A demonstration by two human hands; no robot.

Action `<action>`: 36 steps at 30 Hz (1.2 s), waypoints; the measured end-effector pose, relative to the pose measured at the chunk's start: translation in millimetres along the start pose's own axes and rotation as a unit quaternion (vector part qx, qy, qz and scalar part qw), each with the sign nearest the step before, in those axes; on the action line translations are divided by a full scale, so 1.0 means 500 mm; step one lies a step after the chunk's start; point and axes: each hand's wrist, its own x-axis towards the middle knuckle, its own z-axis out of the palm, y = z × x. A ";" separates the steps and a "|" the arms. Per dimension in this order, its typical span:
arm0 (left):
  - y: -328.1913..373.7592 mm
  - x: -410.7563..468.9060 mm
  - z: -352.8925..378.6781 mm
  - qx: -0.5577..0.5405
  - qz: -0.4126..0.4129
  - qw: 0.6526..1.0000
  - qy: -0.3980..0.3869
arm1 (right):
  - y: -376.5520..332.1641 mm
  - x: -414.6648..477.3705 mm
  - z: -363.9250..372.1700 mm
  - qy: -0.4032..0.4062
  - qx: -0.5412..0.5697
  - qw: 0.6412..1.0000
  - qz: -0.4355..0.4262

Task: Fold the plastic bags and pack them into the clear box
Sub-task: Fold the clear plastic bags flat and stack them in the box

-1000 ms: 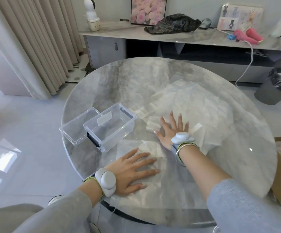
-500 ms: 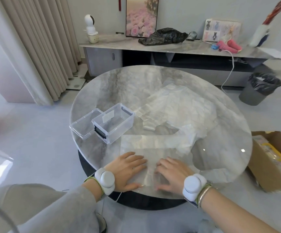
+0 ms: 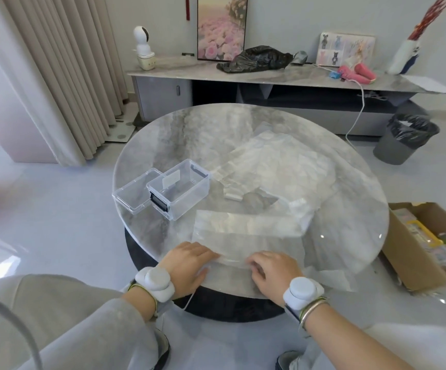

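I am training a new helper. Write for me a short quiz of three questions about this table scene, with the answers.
1. True or false: the clear box already holds folded bags.
2. Where is the lid? A) on the box B) beside the box C) on the floor
3. What do the left hand and right hand grip?

Key: 1 false; 2 B; 3 the near edge of the plastic bag.

Light: bright, even daylight, strongest left of the bench (image 3: 163,134)
Glare: pale sheen on the bench top; white patch on the floor (image 3: 0,263) to its left
Shadows: faint, soft
Blur: slight overall softness
Distortion: wide-angle bending toward the frame edges
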 end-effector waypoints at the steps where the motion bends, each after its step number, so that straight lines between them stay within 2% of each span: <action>1: -0.003 0.003 0.001 -0.016 -0.031 0.999 0.014 | 0.000 0.001 -0.003 -0.012 0.014 1.000 0.017; 6: -0.024 0.020 -0.005 -0.126 -0.242 0.962 0.002 | 0.024 0.016 -0.025 -0.057 0.104 0.989 0.092; 10: -0.035 0.027 -0.010 -0.146 -0.313 0.938 0.020 | 0.073 0.019 -0.047 -0.128 0.081 0.975 0.163; 12: -0.040 0.031 -0.006 -0.142 -0.335 0.931 0.024 | 0.089 0.019 -0.052 -0.135 0.071 0.970 0.187; 18: -0.038 0.039 0.004 -0.133 -0.369 0.919 0.028 | 0.084 0.011 -0.063 -0.125 0.039 0.965 0.228; 22: -0.035 0.045 0.011 -0.132 -0.382 0.914 0.035 | 0.086 0.004 -0.057 -0.144 0.002 0.966 0.217; 33: -0.039 0.046 0.016 -0.085 -0.381 0.920 0.027 | 0.102 0.000 -0.053 -0.117 -0.057 0.958 0.254; 36: -0.041 0.044 0.016 -0.077 -0.386 0.919 0.026 | 0.109 0.000 -0.047 -0.104 -0.103 0.955 0.256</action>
